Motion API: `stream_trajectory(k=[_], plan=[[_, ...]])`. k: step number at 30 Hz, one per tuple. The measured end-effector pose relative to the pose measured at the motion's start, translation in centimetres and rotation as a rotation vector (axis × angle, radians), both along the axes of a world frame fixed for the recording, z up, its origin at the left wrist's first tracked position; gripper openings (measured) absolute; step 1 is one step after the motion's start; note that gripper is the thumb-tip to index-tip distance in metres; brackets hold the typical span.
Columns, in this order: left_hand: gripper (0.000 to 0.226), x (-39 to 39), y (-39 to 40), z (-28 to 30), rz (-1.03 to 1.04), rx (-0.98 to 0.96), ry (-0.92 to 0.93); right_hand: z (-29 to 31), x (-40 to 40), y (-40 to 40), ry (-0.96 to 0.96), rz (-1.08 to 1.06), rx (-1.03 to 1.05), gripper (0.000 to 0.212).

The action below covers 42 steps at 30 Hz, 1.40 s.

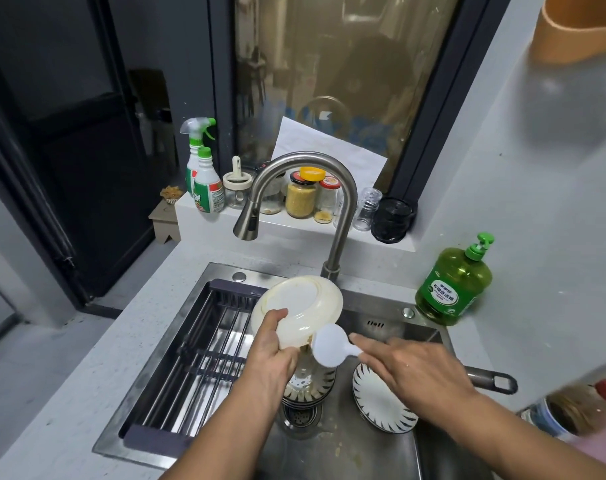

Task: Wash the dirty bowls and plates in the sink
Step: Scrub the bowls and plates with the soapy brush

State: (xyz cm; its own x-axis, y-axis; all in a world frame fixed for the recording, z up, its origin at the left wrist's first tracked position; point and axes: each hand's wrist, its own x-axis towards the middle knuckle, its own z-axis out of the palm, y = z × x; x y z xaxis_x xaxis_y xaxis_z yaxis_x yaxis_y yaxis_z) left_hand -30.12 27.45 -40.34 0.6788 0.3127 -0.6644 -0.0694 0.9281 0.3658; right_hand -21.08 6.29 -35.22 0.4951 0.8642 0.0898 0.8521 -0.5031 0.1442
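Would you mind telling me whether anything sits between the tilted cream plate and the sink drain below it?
Yes. A stack of patterned bowls sits directly beneath the cream plate held by the left hand, partly covering the drain.

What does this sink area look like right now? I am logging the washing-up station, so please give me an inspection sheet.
Surface: steel sink with food bits near the drain; pale countertop around it.
Job's things: cream plate tilted over a stack of bowls; white spoon at its lower edge; patterned plate leaning in the sink.
Clutter: rack, pan handle, green soap bottle, jars, spray bottles.
Hands: left hand grips the cream plate; right hand pinches the spoon.
Cables: nothing seen.
Surroundings: tap, not running; dark window.
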Motion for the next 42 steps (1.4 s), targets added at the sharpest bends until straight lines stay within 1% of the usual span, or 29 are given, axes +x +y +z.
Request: stream_trajectory(k=[2, 3, 4, 6, 8, 11, 14, 16, 18, 22, 24, 25, 27, 28, 30, 32, 34, 37, 39, 42], plan=[[0.034, -0.5, 0.4, -0.7, 0.016, -0.001, -0.032, 0.9, 0.7, -0.2, 0.106, -0.072, -0.02, 0.056], [0.037, -0.8, 0.6, -1.3, 0.036, -0.022, -0.088, 1.6, 0.9, -0.2, 0.15, -0.132, -0.03, 0.051], [0.042, -1.0, 0.6, -1.7, 0.027, 0.002, -0.098, 2.3, 1.2, -0.2, 0.182, -0.186, -0.024, 0.047], [0.055, -1.6, 0.5, -1.7, 0.013, -0.036, -0.092, 3.4, 1.3, -0.4, 0.227, -0.232, -0.014, 0.044], [0.061, -1.3, 0.2, -1.6, 0.054, -0.085, -0.155, 3.6, 1.0, -0.3, 0.228, -0.208, -0.036, 0.045], [0.057, -0.6, -0.8, -0.9, 0.082, -0.043, -0.141, 2.8, -0.4, 0.6, 0.171, -0.108, -0.094, 0.05], [0.074, -0.7, -1.7, -0.7, 0.077, 0.033, -0.121, 2.7, -1.8, 2.1, 0.124, -0.051, -0.152, 0.052], [0.07, -1.1, -1.7, -0.8, 0.067, 0.101, -0.134, 3.4, -2.5, 3.0, 0.114, -0.053, -0.178, 0.051], [0.065, -1.5, -1.5, -1.0, 0.029, 0.14, -0.209, 4.4, -2.5, 3.4, 0.131, -0.081, -0.201, 0.05], [0.056, -2.4, -0.4, -1.4, -0.093, 0.218, -0.31, 5.5, -1.8, 4.1, 0.313, -0.161, -0.209, 0.045], [0.054, -3.1, 0.1, -1.1, -0.143, 0.249, -0.331, 5.6, -1.6, 4.6, 0.364, -0.164, -0.205, 0.042], [0.057, -3.4, 0.1, -1.0, -0.165, 0.26, -0.335, 5.7, -1.5, 4.9, 0.37, -0.164, -0.203, 0.042], [0.072, -3.9, -0.4, -0.9, -0.197, 0.273, -0.346, 6.1, -1.1, 5.5, 0.348, -0.168, -0.199, 0.042], [0.075, -4.1, -0.7, -1.0, -0.218, 0.279, -0.348, 6.4, -0.8, 5.8, 0.324, -0.173, -0.197, 0.041], [0.065, -4.2, -1.1, -1.4, -0.215, 0.269, -0.346, 6.7, -0.2, 5.9, 0.256, -0.187, -0.216, 0.039], [0.064, -4.2, -0.6, -1.9, -0.176, 0.239, -0.352, 6.6, 0.4, 5.3, 0.218, -0.208, -0.26, 0.038], [0.07, -4.1, 0.0, -2.1, -0.137, 0.207, -0.37, 6.2, 0.3, 4.5, 0.244, -0.185, -0.286, 0.038], [0.065, -4.2, -0.1, -2.0, -0.128, 0.189, -0.35, 5.7, -1.2, 4.9, 0.289, -0.131, -0.31, 0.041], [0.061, -4.2, -0.8, -2.2, -0.162, 0.201, -0.351, 5.7, -1.2, 5.9, 0.269, -0.139, -0.29, 0.042], [0.062, -4.2, -1.5, -2.5, -0.196, 0.24, -0.354, 6.3, 0.1, 6.2, 0.248, -0.207, -0.239, 0.039]])
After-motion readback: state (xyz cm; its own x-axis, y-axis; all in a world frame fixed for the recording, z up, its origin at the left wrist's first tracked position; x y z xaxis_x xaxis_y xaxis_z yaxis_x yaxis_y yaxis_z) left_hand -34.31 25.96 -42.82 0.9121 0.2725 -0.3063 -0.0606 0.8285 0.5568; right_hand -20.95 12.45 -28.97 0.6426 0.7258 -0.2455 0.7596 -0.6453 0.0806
